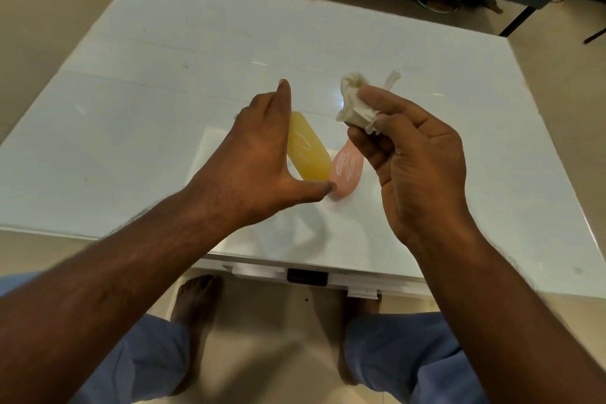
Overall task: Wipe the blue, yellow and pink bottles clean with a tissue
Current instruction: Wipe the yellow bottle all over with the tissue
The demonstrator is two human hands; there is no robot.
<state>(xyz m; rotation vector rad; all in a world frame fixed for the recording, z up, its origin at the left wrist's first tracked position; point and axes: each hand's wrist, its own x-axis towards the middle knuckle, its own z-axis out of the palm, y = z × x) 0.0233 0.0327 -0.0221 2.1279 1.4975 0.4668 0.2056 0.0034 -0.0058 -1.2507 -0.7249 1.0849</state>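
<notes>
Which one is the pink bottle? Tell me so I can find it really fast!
Look at the big white table, near its middle, between the two hands. The pink bottle lies flat there, just right of the yellow bottle. It has white scribbles on it and sits under the right hand holding the crumpled tissue.

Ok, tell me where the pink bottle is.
In the head view the pink bottle lies on the white table, right beside the yellow bottle, below the right hand holding the tissue.
</notes>
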